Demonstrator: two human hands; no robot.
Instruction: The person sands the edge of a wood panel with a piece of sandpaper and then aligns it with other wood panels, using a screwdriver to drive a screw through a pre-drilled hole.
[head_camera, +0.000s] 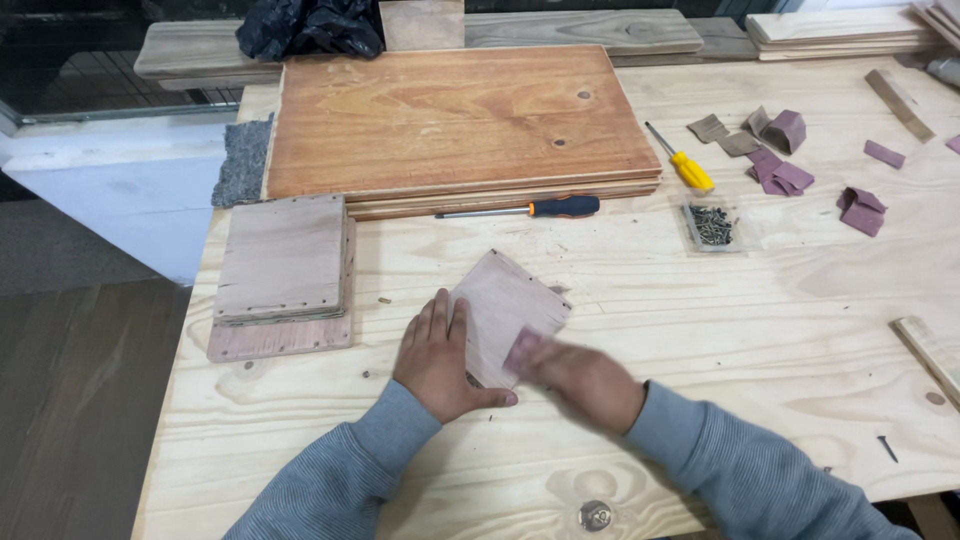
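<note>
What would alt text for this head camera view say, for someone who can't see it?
A left hand pins a small wooden panel to a plywood workbench while the blurred right hand presses purple sandpaper on it. Screwdrivers, screws and stacked boards lie around.

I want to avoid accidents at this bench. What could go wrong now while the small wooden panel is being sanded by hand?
1. The small wooden panel is only pinned flat by the left hand, unclamped; it may slip as the right hand rubs sandpaper over it.
2. Small dark dots line the panel's edge, possibly nail heads; fingers could catch on them.
3. A loose screw lies near the right sleeve and could get knocked off.
</note>
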